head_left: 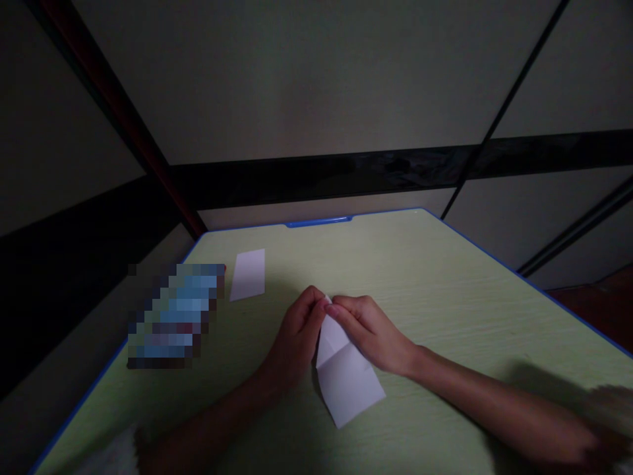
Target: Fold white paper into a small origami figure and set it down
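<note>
A white sheet of paper point(346, 379) lies partly folded on the pale green table point(445, 297). Its far corner is lifted between both hands. My left hand point(297, 333) pinches that upper tip from the left, fingers curled. My right hand point(368, 330) meets it from the right, fingertips pressed on the same folded edge. A crease runs across the sheet just below my fingers.
A second small white paper point(248, 274) lies flat at the far left of the table. A blurred blue rectangular object point(173, 313) sits near the left edge. The table has a blue rim point(319, 222), with dark wall panels beyond it.
</note>
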Demonstrator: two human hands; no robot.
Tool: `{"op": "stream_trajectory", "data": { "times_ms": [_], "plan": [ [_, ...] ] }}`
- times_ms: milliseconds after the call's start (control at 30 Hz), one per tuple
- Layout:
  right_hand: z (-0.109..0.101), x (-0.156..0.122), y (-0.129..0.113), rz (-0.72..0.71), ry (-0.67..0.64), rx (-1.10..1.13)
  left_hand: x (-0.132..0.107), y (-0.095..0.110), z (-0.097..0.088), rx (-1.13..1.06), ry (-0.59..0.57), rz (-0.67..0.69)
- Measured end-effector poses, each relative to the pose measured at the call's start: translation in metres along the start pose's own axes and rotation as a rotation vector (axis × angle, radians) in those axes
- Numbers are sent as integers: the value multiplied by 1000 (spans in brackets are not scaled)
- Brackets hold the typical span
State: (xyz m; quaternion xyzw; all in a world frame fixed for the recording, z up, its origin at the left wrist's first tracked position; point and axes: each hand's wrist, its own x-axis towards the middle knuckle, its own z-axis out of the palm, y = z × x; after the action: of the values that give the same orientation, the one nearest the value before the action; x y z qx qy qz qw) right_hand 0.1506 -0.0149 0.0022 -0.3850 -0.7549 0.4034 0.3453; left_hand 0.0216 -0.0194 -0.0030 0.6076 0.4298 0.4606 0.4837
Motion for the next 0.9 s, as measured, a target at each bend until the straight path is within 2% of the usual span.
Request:
{"op": "stream_trajectory", "data": {
  "times_ms": [267, 400, 533, 800, 900],
  "plan": [
    [0, 0, 3, 29, 42, 0, 0, -2, -2, -88, -68, -26],
    [-2, 2, 4, 80, 23, 66, 1, -1, -1, -67, -118, -38],
    [-3, 2, 4, 88, 61, 142, 0, 0, -1, -31, -160, -52],
    [-9, 7, 9, 81, 346, 309, 0, 2, -3, 26, -164, -33],
    [-15, 10, 16, 64, 499, 344, -1, 0, -3, -15, -198, -84]
  ]
}}
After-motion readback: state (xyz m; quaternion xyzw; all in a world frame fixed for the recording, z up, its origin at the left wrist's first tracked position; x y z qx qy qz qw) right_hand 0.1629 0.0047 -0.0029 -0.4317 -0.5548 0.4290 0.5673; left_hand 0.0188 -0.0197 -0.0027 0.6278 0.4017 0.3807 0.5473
